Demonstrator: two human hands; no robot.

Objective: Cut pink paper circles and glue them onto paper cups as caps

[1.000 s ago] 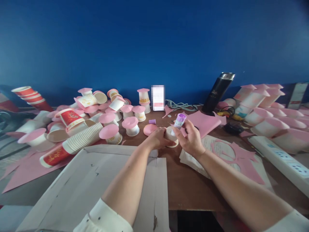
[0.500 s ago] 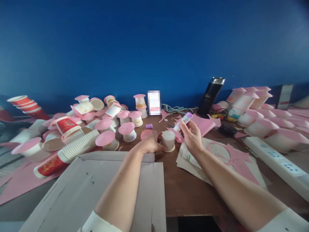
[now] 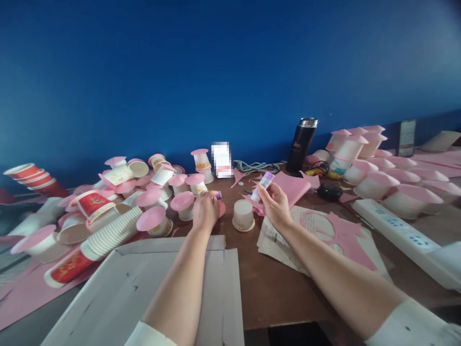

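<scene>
My right hand [image 3: 276,203] is closed round a glue stick [image 3: 262,186] with a white label and a purple end, held tilted above the table. My left hand [image 3: 207,211] reaches forward with its fingers closed at a small purple cap [image 3: 218,194], only one end of which shows past the fingers. Partly hidden beside that hand lies a pink paper disc [image 3: 222,208]. Between the two hands a white paper cup [image 3: 243,215] stands upside down on the brown table, touched by neither.
Many cups with pink discs [image 3: 182,202] crowd the left, near a long cup stack [image 3: 111,235]. Grey cardboard [image 3: 151,288] lies in front. Pink scraps [image 3: 334,230] on papers, a power strip [image 3: 399,230], a black flask [image 3: 301,144] and more pink-topped cups [image 3: 382,185] are on the right.
My left hand has let go of the upside-down cup and moved left to the purple cap. My right hand still holds the glue stick. The view has shifted slightly.
</scene>
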